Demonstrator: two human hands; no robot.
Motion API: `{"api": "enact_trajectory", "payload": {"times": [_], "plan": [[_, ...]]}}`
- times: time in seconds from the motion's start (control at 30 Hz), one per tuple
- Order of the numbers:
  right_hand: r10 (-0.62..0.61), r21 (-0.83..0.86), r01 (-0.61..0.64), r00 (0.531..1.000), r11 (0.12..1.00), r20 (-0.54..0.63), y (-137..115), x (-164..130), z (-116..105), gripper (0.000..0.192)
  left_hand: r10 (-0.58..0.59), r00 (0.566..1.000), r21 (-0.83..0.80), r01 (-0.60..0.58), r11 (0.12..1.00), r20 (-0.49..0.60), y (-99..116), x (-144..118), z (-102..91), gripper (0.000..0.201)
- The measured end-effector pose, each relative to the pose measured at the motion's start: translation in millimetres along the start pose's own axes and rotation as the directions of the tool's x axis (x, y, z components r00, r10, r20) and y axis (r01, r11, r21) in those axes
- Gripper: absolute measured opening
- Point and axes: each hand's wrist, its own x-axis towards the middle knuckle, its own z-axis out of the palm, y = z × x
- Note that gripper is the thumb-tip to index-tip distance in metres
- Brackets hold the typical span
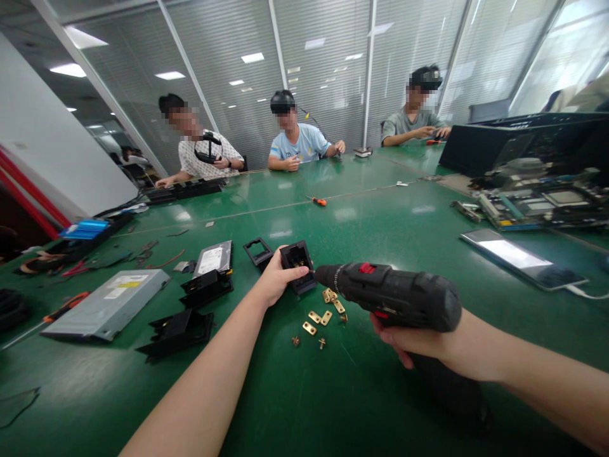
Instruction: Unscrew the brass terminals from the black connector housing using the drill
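Note:
My left hand (280, 278) is closed around a small black plastic housing (299, 255), tilted so its hollow inside faces me. My right hand (423, 339) grips a black cordless drill (394, 292) with red switches. The drill's nose points left at the housing, close beside my left thumb; whether the bit touches a screw is too small to tell. Below the housing lie several brass plates with two holes (314, 317) and a few loose screws (322, 343). A black square frame (257, 251) rests just behind my left hand.
To the left are black plastic brackets (178, 332), a hard drive (214, 259), a silver optical drive (111, 303) and an orange-handled screwdriver (64, 309). A phone (521, 259) and circuit boards (537, 200) lie right. Three people sit across the green table (380, 209).

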Motion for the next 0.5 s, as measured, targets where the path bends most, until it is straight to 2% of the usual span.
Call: {"api": "enact_trajectory", "payload": {"times": [0.1,0.5], "plan": [[-0.008,-0.023,0.008,1.0,1.0,0.015,0.0,0.7,0.7,0.018,-0.004,1.0,0.002,0.004,1.0,0.015,0.3,-0.3,-0.3,0.07],[-0.03,0.007,0.03,0.999,1.0,0.028,0.0,0.7,0.1,0.016,-0.001,1.0,-0.004,0.001,1.0,0.021,1.3,-0.5,-0.7,0.076]]}}
